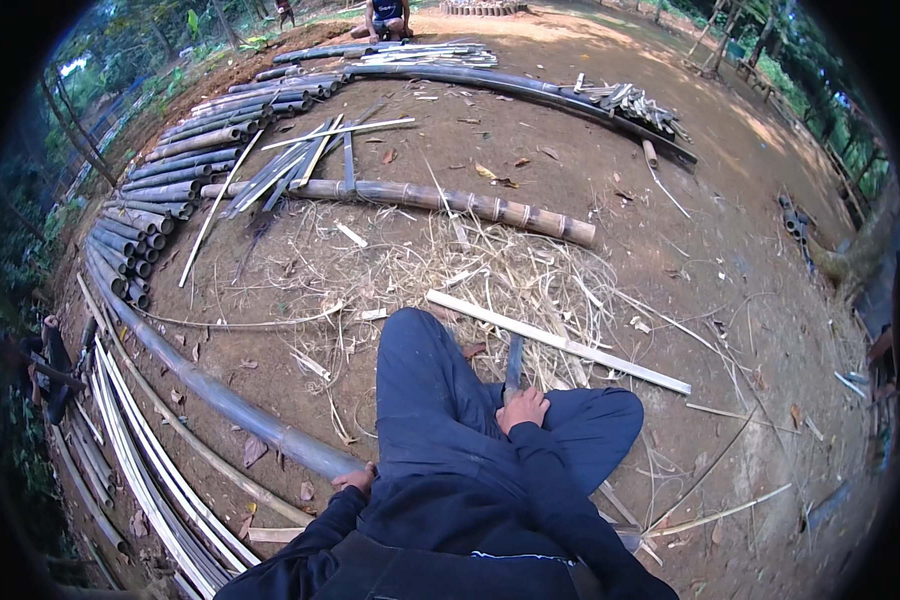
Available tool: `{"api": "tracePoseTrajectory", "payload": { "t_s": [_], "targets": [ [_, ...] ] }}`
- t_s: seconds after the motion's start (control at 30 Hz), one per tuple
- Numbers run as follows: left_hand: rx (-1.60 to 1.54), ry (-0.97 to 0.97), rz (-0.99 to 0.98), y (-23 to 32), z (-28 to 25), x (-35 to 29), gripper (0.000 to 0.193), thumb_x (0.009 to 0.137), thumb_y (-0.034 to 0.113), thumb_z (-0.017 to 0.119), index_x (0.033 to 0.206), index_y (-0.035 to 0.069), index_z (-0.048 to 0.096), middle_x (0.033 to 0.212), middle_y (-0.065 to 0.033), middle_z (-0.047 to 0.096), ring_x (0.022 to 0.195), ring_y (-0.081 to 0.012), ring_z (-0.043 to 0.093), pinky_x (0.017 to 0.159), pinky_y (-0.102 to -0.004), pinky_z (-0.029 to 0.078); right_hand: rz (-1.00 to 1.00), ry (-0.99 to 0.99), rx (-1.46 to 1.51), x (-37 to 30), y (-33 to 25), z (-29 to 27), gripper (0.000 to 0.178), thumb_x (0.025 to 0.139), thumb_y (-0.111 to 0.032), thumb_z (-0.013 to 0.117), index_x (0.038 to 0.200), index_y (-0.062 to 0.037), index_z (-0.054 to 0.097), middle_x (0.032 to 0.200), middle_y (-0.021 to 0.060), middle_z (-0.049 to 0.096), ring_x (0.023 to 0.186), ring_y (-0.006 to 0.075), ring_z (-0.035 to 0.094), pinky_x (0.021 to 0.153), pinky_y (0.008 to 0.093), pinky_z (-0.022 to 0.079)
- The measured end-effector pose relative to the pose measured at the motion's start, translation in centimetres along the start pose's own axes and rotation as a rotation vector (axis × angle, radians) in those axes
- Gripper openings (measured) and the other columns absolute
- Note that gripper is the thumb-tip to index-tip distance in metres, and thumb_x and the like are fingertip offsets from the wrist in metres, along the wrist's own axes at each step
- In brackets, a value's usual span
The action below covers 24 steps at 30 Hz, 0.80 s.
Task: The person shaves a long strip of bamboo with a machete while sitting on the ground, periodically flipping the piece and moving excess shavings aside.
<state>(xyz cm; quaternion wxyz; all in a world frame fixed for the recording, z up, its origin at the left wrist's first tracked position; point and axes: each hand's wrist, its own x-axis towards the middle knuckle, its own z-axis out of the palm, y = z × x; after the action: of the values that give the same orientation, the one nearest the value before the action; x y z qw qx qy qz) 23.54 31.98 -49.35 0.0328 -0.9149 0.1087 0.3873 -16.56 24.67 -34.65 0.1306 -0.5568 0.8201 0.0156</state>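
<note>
I sit with bent legs over a long, thick bamboo pole [210, 392]. My left hand [358, 478] is closed over this pole beside my hip, its fingers curled and partly hidden. In my right hand [523, 410], resting between my legs, is a knife [514, 362] held by its handle, its dark flat blade pointing away from me. Just beyond the blade tip, a pale split bamboo strip [560, 341] lies slanting across a heap of thin shavings [490, 265].
Cut bamboo poles [185, 150] are stacked at the far left. Long pale strips [160, 490] lie at near left. Another pole [450, 200] crosses beyond the shavings, with split slats [285, 170] leaning on it. Another person [386, 20] sits at the back; one more is partly visible at left.
</note>
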Motion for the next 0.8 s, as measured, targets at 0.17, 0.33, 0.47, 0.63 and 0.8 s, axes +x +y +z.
{"api": "tracePoseTrajectory", "payload": {
  "t_s": [0.17, 0.33, 0.47, 0.63, 0.8],
  "targets": [
    [0.113, 0.136, 0.118, 1.8, -0.7, -0.1, 0.074, 0.088, 0.047, 0.058, 0.126, -0.005, 0.02, 0.134, -0.0242, 0.038, 0.127, -0.0343, 0.039, 0.106, -0.0384, 0.032, -0.029, 0.006, 0.03, 0.1, 0.3, 0.0, 0.061, 0.07, -0.04, 0.073, 0.114, 0.0011, 0.062, 0.117, 0.0146, 0.051, 0.117, 0.0309, 0.042, 0.098, 0.0419, 0.031],
    [-0.438, 0.003, 0.399, 11.4, -3.0, -4.8, 0.047, 0.096, 0.038, 0.046, 0.121, -0.002, 0.045, 0.122, -0.0202, 0.055, 0.116, -0.0306, 0.05, 0.099, -0.0375, 0.038, -0.033, -0.005, 0.052, 0.3, 0.4, -0.5, 0.063, 0.071, -0.044, 0.074, 0.114, 0.0003, 0.062, 0.117, 0.0142, 0.051, 0.117, 0.03, 0.042, 0.098, 0.0409, 0.031],
    [-0.551, -0.292, 0.876, 21.7, -4.4, -16.0, 0.047, 0.099, 0.03, 0.039, 0.125, -0.007, 0.052, 0.119, -0.0271, 0.059, 0.118, -0.038, 0.053, 0.102, -0.0398, 0.039, 0.09, 0.03, 0.249, 1.6, 1.2, 0.0, 0.061, 0.079, -0.048, 0.068, 0.116, 0.0005, 0.062, 0.119, 0.0184, 0.05, 0.116, 0.0348, 0.044, 0.099, 0.0469, 0.031],
    [-0.109, 0.758, 1.257, 29.0, -2.7, -23.0, 0.044, 0.096, 0.034, 0.045, 0.119, -0.002, 0.056, 0.116, -0.0231, 0.059, 0.111, -0.0412, 0.053, 0.099, -0.0507, 0.038, 0.211, 0.212, 0.607, 7.2, 3.2, 1.8, 0.056, 0.085, -0.041, 0.064, 0.119, 0.0036, 0.058, 0.12, 0.0251, 0.048, 0.115, 0.0411, 0.046, 0.101, 0.0526, 0.036],
    [0.211, 0.622, 1.308, 31.7, -3.3, -26.3, 0.045, 0.092, 0.036, 0.051, 0.122, 0.004, 0.058, 0.121, -0.0188, 0.058, 0.117, -0.0359, 0.051, 0.1, -0.0497, 0.037, 0.193, 0.113, 0.275, 13.4, 8.4, 0.7, 0.062, 0.08, -0.029, 0.071, 0.131, 0.0006, 0.05, 0.129, 0.0209, 0.044, 0.119, 0.0382, 0.046, 0.103, 0.0451, 0.038]
  ]
}}
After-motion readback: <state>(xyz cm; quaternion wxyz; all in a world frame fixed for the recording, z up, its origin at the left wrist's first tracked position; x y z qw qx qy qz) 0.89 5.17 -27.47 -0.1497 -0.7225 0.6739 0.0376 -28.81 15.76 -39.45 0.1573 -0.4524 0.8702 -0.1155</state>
